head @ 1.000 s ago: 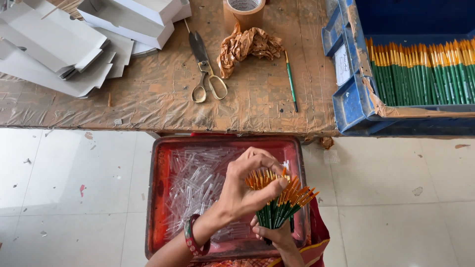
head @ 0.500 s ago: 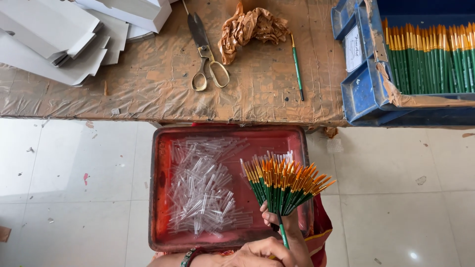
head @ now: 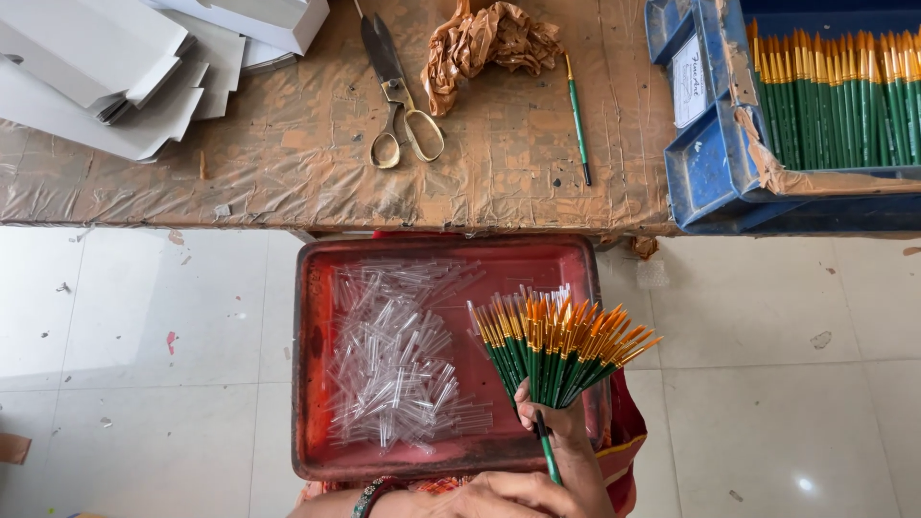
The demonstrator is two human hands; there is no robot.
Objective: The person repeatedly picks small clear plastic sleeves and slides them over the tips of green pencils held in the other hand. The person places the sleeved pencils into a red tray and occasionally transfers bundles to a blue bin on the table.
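My right hand (head: 561, 427) grips a fanned bundle of green-handled paintbrushes (head: 556, 350) with orange ferrules, held upright over the right part of a red tray (head: 305, 384) on my lap. One green paintbrush (head: 548, 459) sticks down out of the bundle's bottom. My left hand (head: 499, 495), with a bangle on its wrist, sits at the frame's lower edge with its fingers closed at that brush's lower end. A heap of clear plastic tubes (head: 393, 369) lies in the tray to the left of the bundle.
A paper-covered table (head: 288, 182) lies ahead with scissors (head: 398, 115), crumpled brown paper (head: 489, 43) and a loose green brush (head: 578, 120). White folded cartons (head: 115, 67) are stacked at its left. A blue crate (head: 715, 173) of paintbrushes stands at the right. Pale floor tiles flank the tray.
My left hand left the bundle's brush tips and dropped below the bundle to the lower end of one brush. The bundle now fans out wider and sits slightly higher.
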